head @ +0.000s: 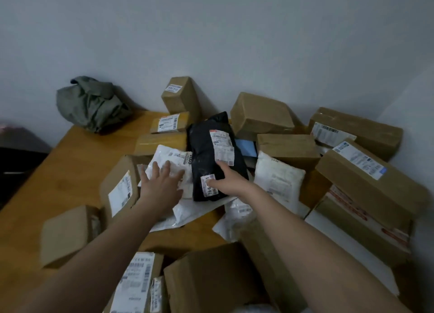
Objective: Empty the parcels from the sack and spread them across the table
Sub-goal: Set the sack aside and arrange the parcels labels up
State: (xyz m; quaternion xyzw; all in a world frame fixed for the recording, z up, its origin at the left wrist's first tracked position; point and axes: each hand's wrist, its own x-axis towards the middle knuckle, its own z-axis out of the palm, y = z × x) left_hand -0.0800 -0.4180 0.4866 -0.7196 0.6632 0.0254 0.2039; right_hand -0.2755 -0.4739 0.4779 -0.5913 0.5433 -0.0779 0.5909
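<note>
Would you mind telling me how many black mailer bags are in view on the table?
1. The black mailer bag lies mid-pile, under the right hand, beside the white bag under the left hand. Others may be buried beneath the boxes.

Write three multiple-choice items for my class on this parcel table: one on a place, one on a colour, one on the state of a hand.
1. Where does the crumpled green sack lie?
A. at the table's far left corner by the wall
B. under the black mailer
C. on the floor

2. What colour is the mailer under the right hand?
A. white
B. black
C. blue

3. How is the left hand?
A. clenched in a fist
B. gripping a brown box
C. fingers spread flat on a white mailer

Key: 1 A, the sack sits against the wall at that corner; 2 B, the bag there is black with white labels; 3 C, its straight fingers rest on the white bag.
</note>
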